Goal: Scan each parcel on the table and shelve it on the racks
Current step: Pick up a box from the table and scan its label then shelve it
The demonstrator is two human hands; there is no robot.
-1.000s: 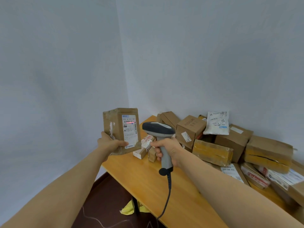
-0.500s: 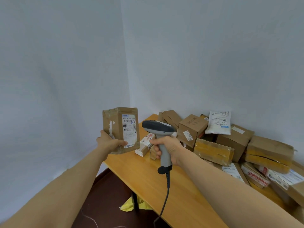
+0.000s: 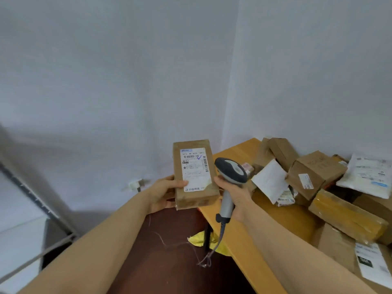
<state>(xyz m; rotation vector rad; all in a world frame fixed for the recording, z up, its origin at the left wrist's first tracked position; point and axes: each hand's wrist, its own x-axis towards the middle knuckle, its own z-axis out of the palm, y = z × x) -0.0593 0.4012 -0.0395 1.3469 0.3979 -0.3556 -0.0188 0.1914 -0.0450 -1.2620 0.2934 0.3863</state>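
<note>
— Pale walls meet in the corner behind the counter (image 3: 237, 150), and the heap of parcels (image 3: 314, 168) on it looks barely touched. What's in the hands?
— The left hand (image 3: 165, 192) has its grip closed round the lower edge of a small brown parcel (image 3: 195, 172). It's stood on end with the label (image 3: 194, 168) facing us, just off the counter's end. The right hand (image 3: 233, 194) has its grip wrapped round the handle of the scanner (image 3: 231, 169), whose head sits right beside the box.
— Is it reading?
— A second ago a red line lay across the label, and now there's none. The view has swung left too, so a grey rack upright (image 3: 31, 194) shows at the edge. I'd say the scan is done.
— Shelving next, then?
— Likely. The parcel wants carrying over to that rack. The scanner is corded, so it should probably be set down first or the cable (image 3: 219, 236) will drag. Plenty of boxes wait after this one
</note>
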